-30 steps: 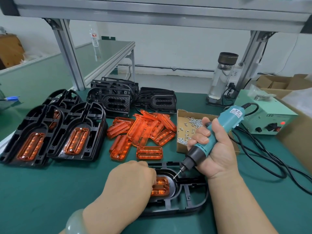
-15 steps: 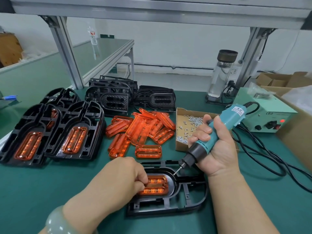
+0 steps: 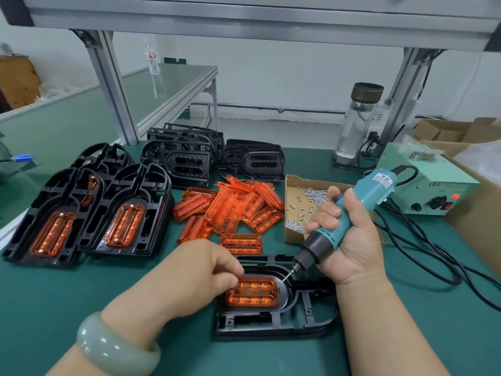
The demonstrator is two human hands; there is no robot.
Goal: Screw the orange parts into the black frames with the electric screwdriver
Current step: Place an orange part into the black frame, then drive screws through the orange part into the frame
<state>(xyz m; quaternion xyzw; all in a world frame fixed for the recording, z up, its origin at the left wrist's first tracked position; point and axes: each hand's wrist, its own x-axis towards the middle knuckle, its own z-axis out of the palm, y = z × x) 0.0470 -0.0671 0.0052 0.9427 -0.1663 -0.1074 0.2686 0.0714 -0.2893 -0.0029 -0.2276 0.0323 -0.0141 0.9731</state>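
At the front of the green bench mat, a black frame lies flat with its rounded end towards the left, and an orange part sits in its oval recess. The left hand, a pale green bangle on its wrist, has its fingers curled and pinches the upper left corner of that orange part. The right hand is wrapped in a fist round the teal electric screwdriver, which tilts down and to the left; its bit tip hangs just beside the right end of the orange part, over the frame's recess wall, and whether it touches cannot be told. A black cable runs from the tool's top across the mat towards the pale green power unit, whose red lamp is lit. Just behind the right hand stands an open cardboard box with small silver screws scattered in it. A loose heap of orange parts lies behind the left hand. On the left, overlapping fitted frames hold orange inserts, and empty black frames are stacked at the rear. A glass bottle stands upright behind the box.
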